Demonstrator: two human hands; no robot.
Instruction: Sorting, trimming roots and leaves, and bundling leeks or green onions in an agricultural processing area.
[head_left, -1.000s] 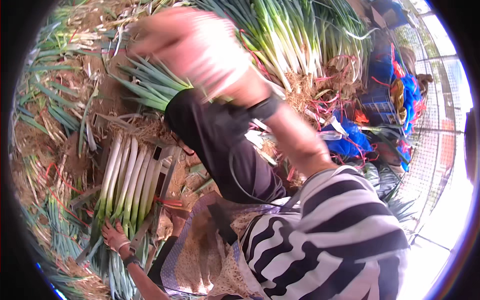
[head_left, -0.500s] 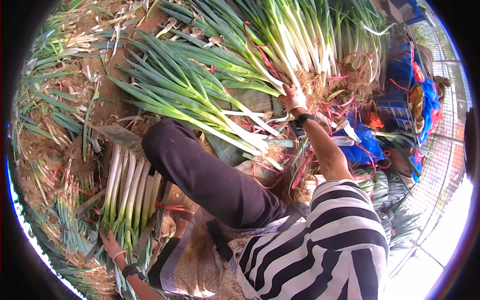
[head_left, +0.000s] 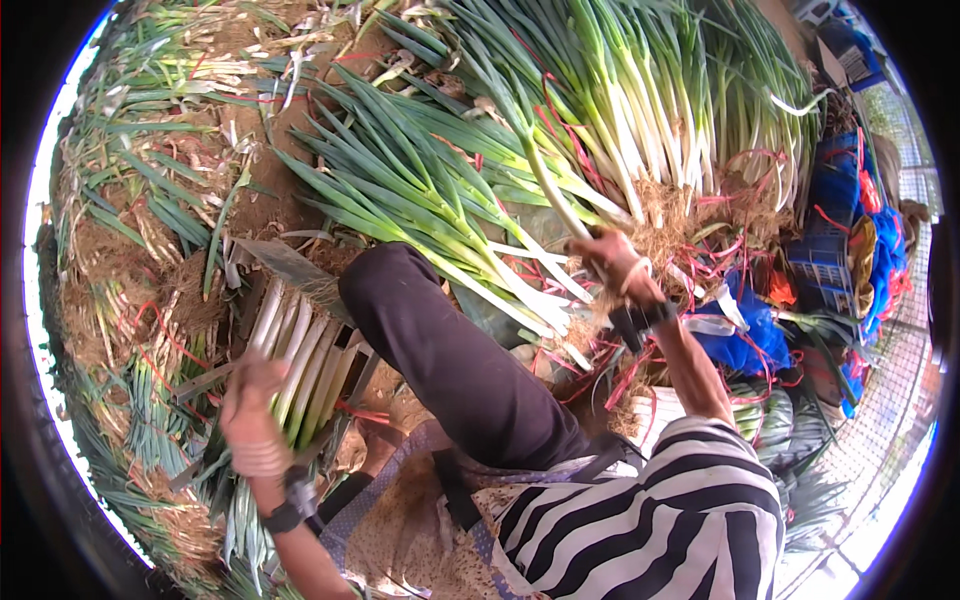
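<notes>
My right hand [head_left: 618, 266] is closed around the white lower stalk of a long green onion [head_left: 546, 182], its green leaves slanting away to the far left. Beside it, several loose green onions [head_left: 440, 215] lie with their roots pointing right. At lower left my left hand [head_left: 255, 422] is smeared by motion, over a row of trimmed green onions [head_left: 308, 362] laid in a metal holder [head_left: 285, 268]. Its fingers cannot be made out clearly, nor whether they touch the stalks.
A big pile of rooted green onions [head_left: 650, 110] stands at the far side. Blue crates [head_left: 822, 268], blue plastic [head_left: 750, 340] and red ties lie to the right. Cut leaves and bundled onions [head_left: 150, 420] cover the soil at left. My bent knee [head_left: 400, 285] is between the hands.
My right hand has drawn nearer, lifting a green onion from beside the pile. My left hand has risen from the leafy end of the row of onions. The whole view has shifted slightly.
</notes>
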